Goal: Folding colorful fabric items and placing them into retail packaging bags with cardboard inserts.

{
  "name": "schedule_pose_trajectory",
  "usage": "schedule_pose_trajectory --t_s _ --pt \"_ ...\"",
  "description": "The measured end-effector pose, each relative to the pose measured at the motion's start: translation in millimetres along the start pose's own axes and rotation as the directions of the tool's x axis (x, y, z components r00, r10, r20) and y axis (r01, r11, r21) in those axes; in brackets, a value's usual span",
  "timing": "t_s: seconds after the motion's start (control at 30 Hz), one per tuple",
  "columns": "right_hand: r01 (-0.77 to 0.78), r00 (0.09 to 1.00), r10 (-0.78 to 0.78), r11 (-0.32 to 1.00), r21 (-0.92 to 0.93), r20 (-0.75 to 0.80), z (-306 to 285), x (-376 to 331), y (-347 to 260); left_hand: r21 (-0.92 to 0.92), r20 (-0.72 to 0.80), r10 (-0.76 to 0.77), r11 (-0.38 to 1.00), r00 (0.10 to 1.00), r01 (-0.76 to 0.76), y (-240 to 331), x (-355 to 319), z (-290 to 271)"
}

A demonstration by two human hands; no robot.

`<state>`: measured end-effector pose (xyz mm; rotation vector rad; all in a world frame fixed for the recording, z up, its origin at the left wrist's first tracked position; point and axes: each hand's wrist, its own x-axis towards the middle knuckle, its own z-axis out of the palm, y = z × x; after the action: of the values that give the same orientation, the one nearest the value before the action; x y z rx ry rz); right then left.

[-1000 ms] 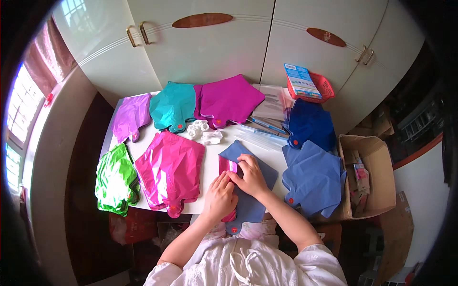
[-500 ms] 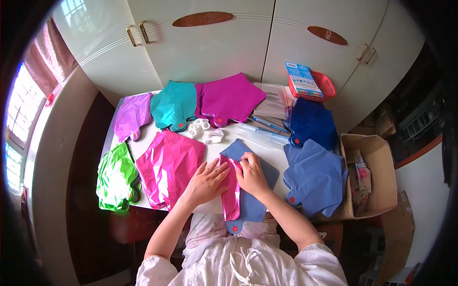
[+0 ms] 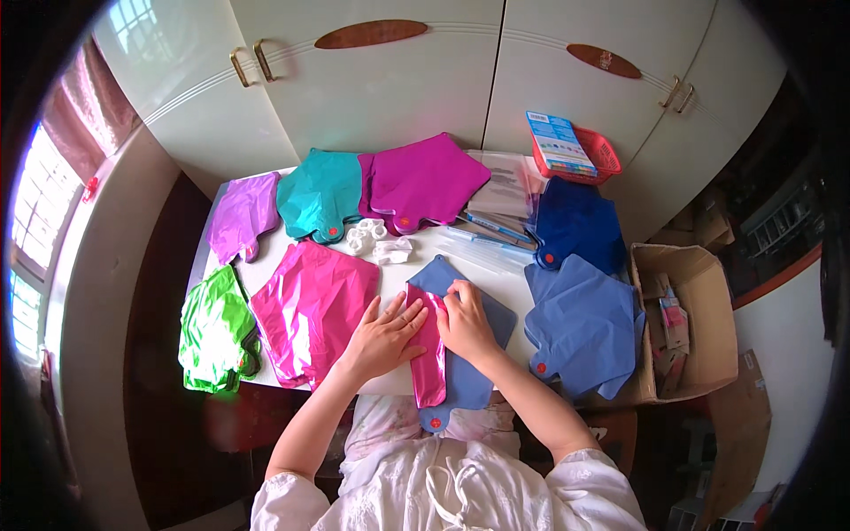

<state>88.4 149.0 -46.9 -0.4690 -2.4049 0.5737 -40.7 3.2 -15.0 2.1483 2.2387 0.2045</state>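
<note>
A shiny pink foil balloon (image 3: 430, 379), flat and folded into a narrow strip, lies in front of me on a blue-grey foil balloon (image 3: 469, 380). My left hand (image 3: 386, 338) rests flat across the strip's left side with its fingers stretched out. At the strip's upper right edge, the bent fingers of my right hand (image 3: 467, 326) pinch the pink foil; the fingertips are partly hidden. The blue-grey balloon's round tab with a red dot hangs past the table's front edge. Left of my left hand lies a larger spread of pink foil balloons (image 3: 314, 310).
Around the table lie flat balloons: green (image 3: 217, 323), lilac (image 3: 243, 212), teal (image 3: 319, 195), magenta (image 3: 429, 181), navy (image 3: 580, 226) and blue-grey (image 3: 584, 327). White ribbon rolls (image 3: 365, 235) sit mid-table, near clear plastic sleeves (image 3: 500, 186). A red basket (image 3: 600, 152) and cardboard box (image 3: 708, 345) stand right.
Both hands stay on the pink strip in nearly the same pose. The whole view has shifted very slightly; no object has clearly moved.
</note>
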Motion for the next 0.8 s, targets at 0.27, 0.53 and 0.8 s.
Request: schedule_pose_trajectory --t_s 0.27,0.53,0.8 --pt "0.124 0.985 -0.108 0.986 -0.115 0.133 -38 -5 -36 0.068 -0.039 0.006 0.998 0.999 -0.004 1 0 2" --pt "0.166 0.968 -0.138 0.979 -0.121 0.209 -37 -9 -18 0.079 -0.077 -0.023 0.996 0.997 0.030 1 9 6" --pt "0.194 0.954 -0.140 0.962 -0.191 0.265 -37 -9 -21 0.133 -0.023 -0.047 0.990 0.999 0.049 -25 21 9"
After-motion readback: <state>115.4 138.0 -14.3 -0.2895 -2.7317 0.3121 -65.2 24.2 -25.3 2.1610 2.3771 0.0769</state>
